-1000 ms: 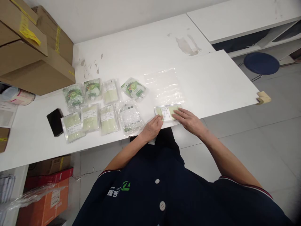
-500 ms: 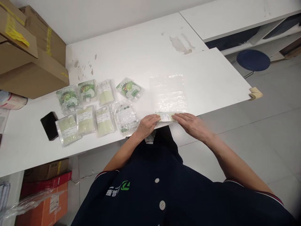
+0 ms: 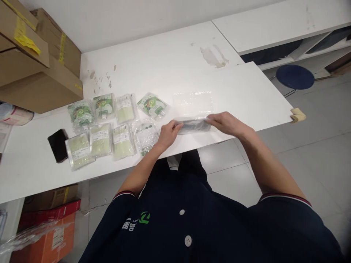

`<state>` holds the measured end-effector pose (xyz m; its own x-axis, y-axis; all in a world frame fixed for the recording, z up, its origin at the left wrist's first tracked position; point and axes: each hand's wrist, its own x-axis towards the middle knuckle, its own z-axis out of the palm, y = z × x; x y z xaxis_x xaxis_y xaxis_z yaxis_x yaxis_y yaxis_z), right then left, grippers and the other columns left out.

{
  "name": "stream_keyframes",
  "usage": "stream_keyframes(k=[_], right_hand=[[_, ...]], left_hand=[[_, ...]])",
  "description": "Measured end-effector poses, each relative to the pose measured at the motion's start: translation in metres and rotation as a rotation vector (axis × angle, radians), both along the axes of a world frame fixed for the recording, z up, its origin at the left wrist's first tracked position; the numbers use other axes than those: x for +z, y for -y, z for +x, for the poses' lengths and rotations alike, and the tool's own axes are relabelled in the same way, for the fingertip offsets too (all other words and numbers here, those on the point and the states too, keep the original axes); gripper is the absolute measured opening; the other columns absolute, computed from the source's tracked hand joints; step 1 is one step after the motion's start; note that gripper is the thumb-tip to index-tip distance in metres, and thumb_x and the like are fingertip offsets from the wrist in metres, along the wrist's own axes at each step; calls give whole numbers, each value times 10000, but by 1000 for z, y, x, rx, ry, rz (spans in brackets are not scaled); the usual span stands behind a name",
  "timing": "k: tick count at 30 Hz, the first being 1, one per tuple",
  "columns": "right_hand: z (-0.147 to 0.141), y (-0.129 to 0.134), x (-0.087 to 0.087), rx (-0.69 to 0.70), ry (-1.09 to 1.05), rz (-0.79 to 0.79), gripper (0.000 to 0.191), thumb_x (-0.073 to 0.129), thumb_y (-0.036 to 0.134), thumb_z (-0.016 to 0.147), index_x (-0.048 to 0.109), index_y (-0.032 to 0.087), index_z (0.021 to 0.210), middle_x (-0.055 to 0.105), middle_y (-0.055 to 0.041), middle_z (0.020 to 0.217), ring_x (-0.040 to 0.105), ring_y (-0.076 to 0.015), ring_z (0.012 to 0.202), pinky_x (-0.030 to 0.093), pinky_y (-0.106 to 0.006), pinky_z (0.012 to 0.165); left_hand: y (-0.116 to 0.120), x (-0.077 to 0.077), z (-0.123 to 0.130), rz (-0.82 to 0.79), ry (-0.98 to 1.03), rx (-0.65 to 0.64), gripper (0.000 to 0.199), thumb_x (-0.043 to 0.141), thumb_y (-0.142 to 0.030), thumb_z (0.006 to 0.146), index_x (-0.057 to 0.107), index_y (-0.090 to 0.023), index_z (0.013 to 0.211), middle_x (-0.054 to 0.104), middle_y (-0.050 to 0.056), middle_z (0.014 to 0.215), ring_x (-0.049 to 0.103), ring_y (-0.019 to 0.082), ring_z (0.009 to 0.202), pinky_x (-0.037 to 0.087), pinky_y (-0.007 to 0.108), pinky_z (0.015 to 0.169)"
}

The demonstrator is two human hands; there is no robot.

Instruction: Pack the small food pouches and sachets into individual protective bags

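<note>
My left hand (image 3: pixel 168 135) pinches the left end of a flat packet (image 3: pixel 196 126), whose silvery grey side shows now. On the packet's right end, the fingers of my right hand (image 3: pixel 226 122) are closed too. A clear plastic bag (image 3: pixel 192 100) lies flat just beyond, its near part behind the packet. Whether the packet is inside the bag I cannot tell. To the left of my left hand is a clear-wrapped white packet (image 3: pixel 147 137). Farther back lies a green printed pouch (image 3: pixel 153 105).
Several wrapped pale green packets (image 3: pixel 101 139) and green pouches (image 3: pixel 103 105) lie on the left of the white table (image 3: pixel 159 54). Beside them is a black phone (image 3: pixel 58 145). Cardboard boxes (image 3: pixel 55 86) stand at the back left. A blue stool (image 3: pixel 294 76) is on the right.
Both hands have moved away from the table's near edge with the packet, over the near part of the clear bag. The packet's pale labelled face has given way to a silvery grey side.
</note>
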<state>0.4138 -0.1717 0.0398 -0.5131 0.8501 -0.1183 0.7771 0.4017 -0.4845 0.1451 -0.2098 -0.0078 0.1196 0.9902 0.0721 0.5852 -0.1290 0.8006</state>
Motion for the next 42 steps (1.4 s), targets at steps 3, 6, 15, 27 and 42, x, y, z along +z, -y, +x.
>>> stream_keyframes(k=[3, 6, 15, 27, 42], right_hand=[[-10, -41, -8, -80, -12, -96, 448, 419, 534, 958, 567, 208, 689, 540, -17, 622, 483, -148, 574, 372, -302, 565], [-22, -69, -28, -96, 4, -143, 428, 475, 504, 934, 527, 198, 640, 529, -19, 622, 461, -142, 571, 360, -303, 568], [-43, -50, -45, -128, 113, 441, 520, 630, 437, 866, 547, 168, 1303, 521, -200, 1364, 466, -389, 1240, 417, -547, 959], [-34, 15, -58, 156, 249, 452, 496, 334, 93, 945, 497, 220, 1396, 553, -136, 1405, 535, -308, 1274, 441, -526, 1024], [-6, -21, -4, -167, 75, 105, 356, 556, 431, 885, 685, 265, 1173, 735, -53, 934, 667, -247, 840, 524, -392, 737]], left_hand=[[-30, 0, 5, -117, -40, 135, 274, 522, -426, 923, 630, -176, 895, 550, -20, 620, 561, 146, 676, 428, 256, 664], [-48, -5, 8, -168, -71, 193, 369, 520, -380, 918, 549, -166, 1217, 558, -13, 647, 586, 189, 753, 440, 296, 741], [-61, -13, 10, -160, -249, 177, 535, 491, -278, 911, 370, -162, 1419, 642, 53, 750, 647, 284, 903, 476, 410, 877], [-52, 1, -8, -107, -402, -47, 449, 420, -163, 899, 556, -192, 1326, 661, 147, 1176, 577, 315, 1186, 454, 485, 1010], [-32, -7, -7, -214, -51, -115, 327, 549, -482, 885, 648, -188, 784, 628, 13, 711, 591, 178, 719, 434, 274, 647]])
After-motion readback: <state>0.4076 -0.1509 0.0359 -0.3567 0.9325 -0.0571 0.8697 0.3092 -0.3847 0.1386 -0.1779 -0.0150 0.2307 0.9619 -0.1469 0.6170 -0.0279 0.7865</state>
